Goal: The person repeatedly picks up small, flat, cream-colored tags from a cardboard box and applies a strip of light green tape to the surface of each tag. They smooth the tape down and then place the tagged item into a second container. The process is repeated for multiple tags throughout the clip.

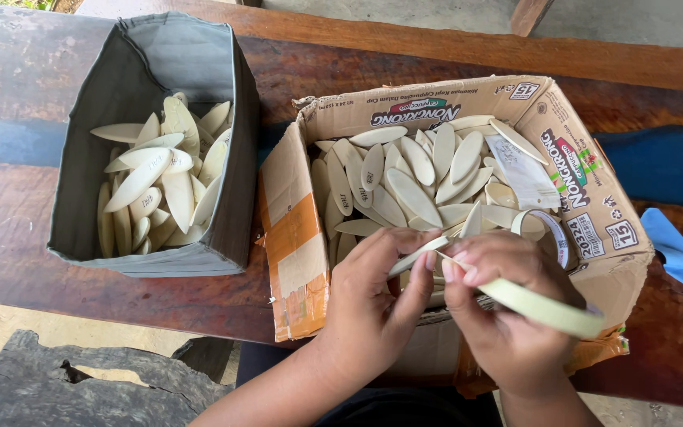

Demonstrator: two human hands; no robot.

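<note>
Pinching a thin pale leaf-shaped piece (419,255) over the cardboard box (594,198), the left hand (373,300) grips its flat middle, while the right hand (499,304), closed on a tape roll (547,310), touches this light, stiff, probably snappable piece.

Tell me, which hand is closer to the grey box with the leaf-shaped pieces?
The left hand. It is over the cardboard box's near left corner, the side beside the grey box. The right hand, holding a tape roll, is farther right.
</note>
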